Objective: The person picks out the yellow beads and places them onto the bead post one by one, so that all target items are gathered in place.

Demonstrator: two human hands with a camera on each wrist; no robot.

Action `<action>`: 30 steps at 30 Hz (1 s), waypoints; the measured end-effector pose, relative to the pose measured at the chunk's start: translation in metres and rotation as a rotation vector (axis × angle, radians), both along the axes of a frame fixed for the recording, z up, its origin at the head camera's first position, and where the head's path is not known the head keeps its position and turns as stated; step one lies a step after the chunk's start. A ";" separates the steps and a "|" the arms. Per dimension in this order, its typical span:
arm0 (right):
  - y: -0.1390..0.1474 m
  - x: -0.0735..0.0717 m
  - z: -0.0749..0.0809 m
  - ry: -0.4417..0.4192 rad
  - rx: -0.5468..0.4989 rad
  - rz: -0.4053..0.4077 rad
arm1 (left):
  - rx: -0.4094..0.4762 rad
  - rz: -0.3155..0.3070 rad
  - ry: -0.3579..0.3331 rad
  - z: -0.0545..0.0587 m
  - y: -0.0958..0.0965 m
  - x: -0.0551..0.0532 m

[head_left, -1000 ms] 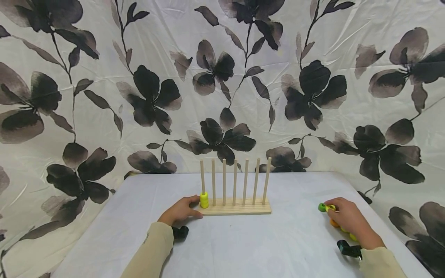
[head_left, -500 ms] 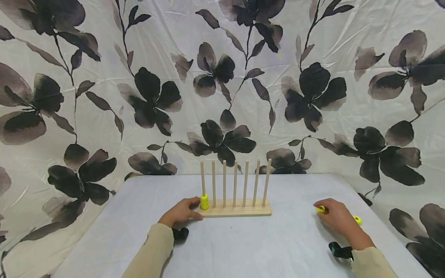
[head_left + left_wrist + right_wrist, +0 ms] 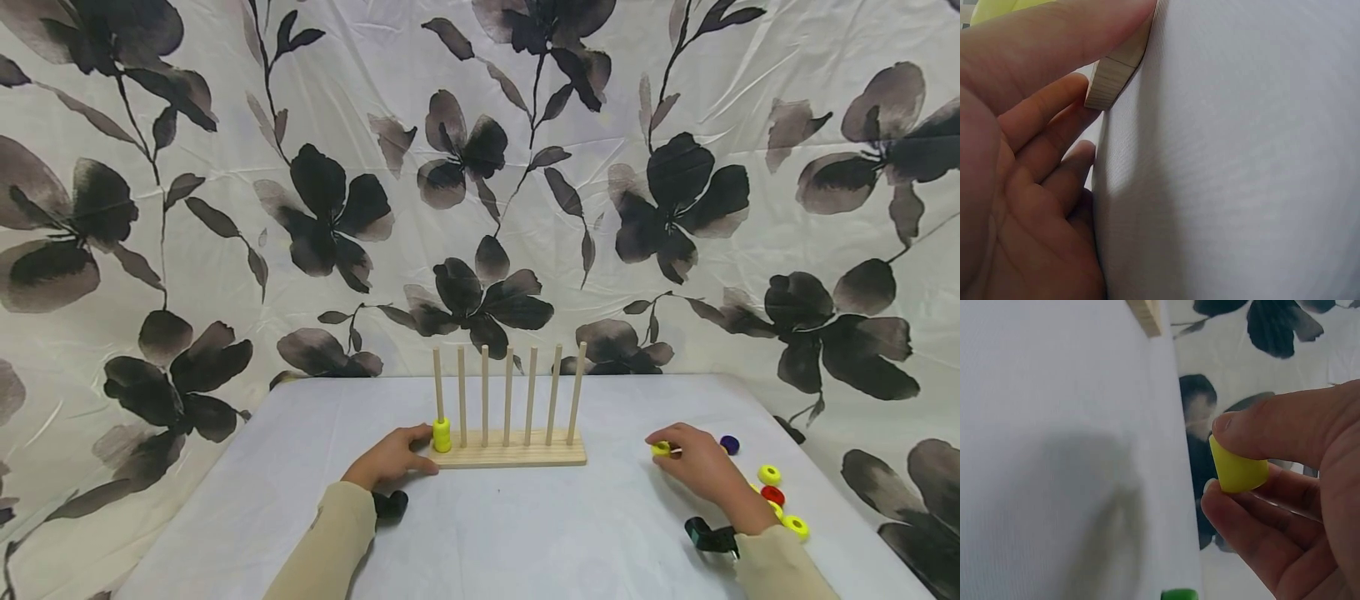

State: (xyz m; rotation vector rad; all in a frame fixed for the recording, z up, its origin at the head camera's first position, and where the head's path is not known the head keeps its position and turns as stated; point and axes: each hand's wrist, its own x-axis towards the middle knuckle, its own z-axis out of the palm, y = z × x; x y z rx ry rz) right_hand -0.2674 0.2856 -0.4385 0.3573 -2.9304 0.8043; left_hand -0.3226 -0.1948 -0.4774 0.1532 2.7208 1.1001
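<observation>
A wooden peg stand point(image 3: 510, 455) with a row of upright pegs sits mid-table. Yellow beads point(image 3: 442, 436) are stacked at the bottom of its leftmost peg. My left hand point(image 3: 388, 457) holds the left end of the base, thumb at the front and fingers behind; the left wrist view shows the base's end point(image 3: 1110, 81) between them. To the right of the stand, my right hand point(image 3: 699, 467) pinches a yellow bead point(image 3: 1239, 465) between thumb and fingertips, raised off the cloth.
Loose beads lie on the white-covered table point(image 3: 525, 533) around my right forearm: a purple bead point(image 3: 730, 445), a red bead point(image 3: 773, 496) and several yellow beads point(image 3: 796, 527). A green bead point(image 3: 1179, 594) shows at the right wrist view's bottom edge. A floral sheet point(image 3: 480, 208) hangs behind.
My right hand has picked up the yellow bead from among the others and moved left with it, uncovering purple, red and yellow beads. My left hand stays on the stand.
</observation>
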 end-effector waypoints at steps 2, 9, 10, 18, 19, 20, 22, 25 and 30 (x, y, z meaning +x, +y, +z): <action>-0.004 -0.001 0.000 -0.004 -0.006 -0.002 | 0.001 0.006 -0.004 -0.001 0.000 -0.001; -0.018 -0.001 0.000 -0.023 -0.025 0.012 | -0.010 0.008 -0.010 -0.001 0.000 -0.001; -0.020 -0.001 0.001 -0.028 -0.027 0.012 | -0.008 0.007 -0.009 -0.001 0.000 0.000; -0.032 -0.003 0.008 0.005 -0.031 0.060 | -0.008 -0.006 0.003 0.000 -0.001 0.000; -0.033 -0.002 0.010 0.015 -0.033 0.077 | -0.011 -0.005 0.005 0.000 -0.001 -0.001; -0.035 -0.002 0.011 0.026 -0.037 0.091 | -0.014 -0.006 0.009 0.000 -0.001 -0.001; -0.039 -0.001 0.014 0.049 -0.037 0.115 | -0.019 -0.008 0.016 0.000 -0.001 -0.001; -0.044 0.000 0.018 0.077 -0.044 0.152 | -0.017 -0.005 0.012 -0.001 -0.001 -0.001; -0.054 0.000 0.021 0.105 -0.077 0.196 | -0.010 0.002 -0.002 -0.002 -0.002 -0.002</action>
